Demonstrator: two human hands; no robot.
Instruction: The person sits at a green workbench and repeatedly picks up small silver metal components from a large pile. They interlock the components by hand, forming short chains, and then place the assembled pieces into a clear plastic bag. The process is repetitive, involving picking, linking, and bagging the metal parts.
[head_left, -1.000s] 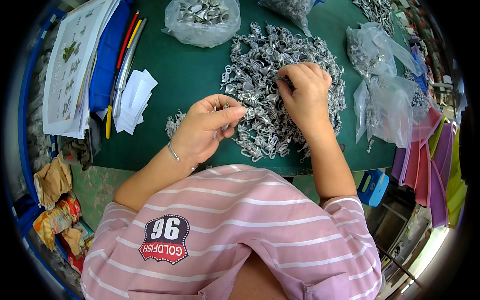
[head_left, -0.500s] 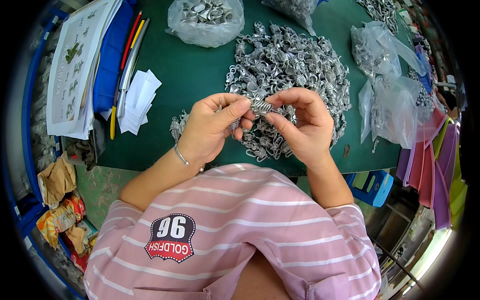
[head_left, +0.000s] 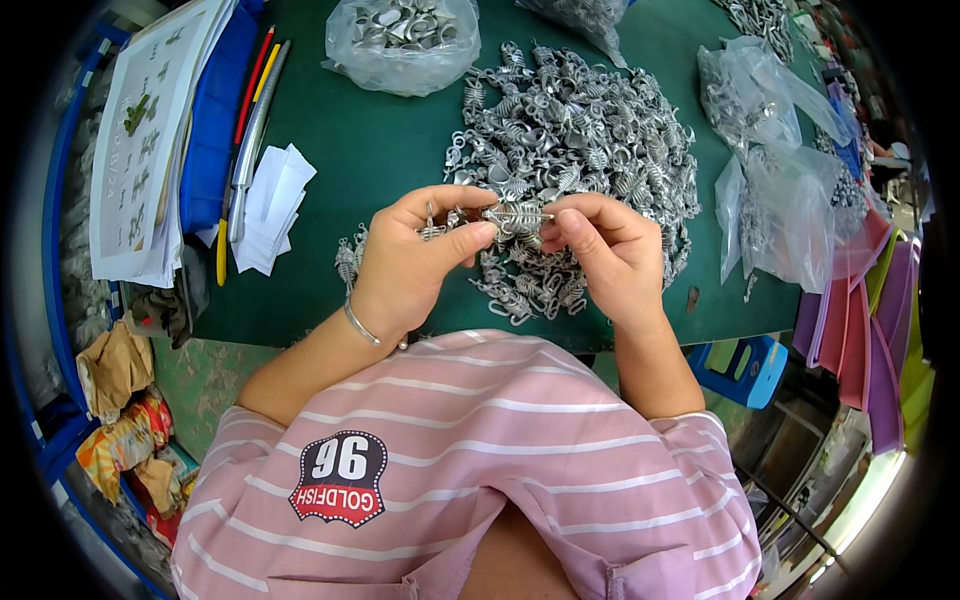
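Observation:
My left hand [head_left: 415, 255] and my right hand [head_left: 605, 250] meet above the near edge of a green table [head_left: 380, 150]. Between their fingertips they pinch a small silver metal spring piece [head_left: 517, 213], held level. Several more small metal pieces stick up from my left hand's fingers. Just beyond the hands lies a big heap of the same silver spring parts [head_left: 580, 130]. A small cluster of such parts [head_left: 350, 258] lies on the table left of my left hand.
A clear bag of metal parts [head_left: 405, 35] sits at the back. Crumpled clear bags [head_left: 785, 190] lie right. White paper slips [head_left: 272, 205], pens [head_left: 250, 120], a blue folder [head_left: 212, 110] and printed sheets [head_left: 135, 140] lie left. A blue stool [head_left: 745, 365] stands below the table's right edge.
My right hand left the heap and came back toward me with a spring piece. It now meets my left hand, and both grip that piece.

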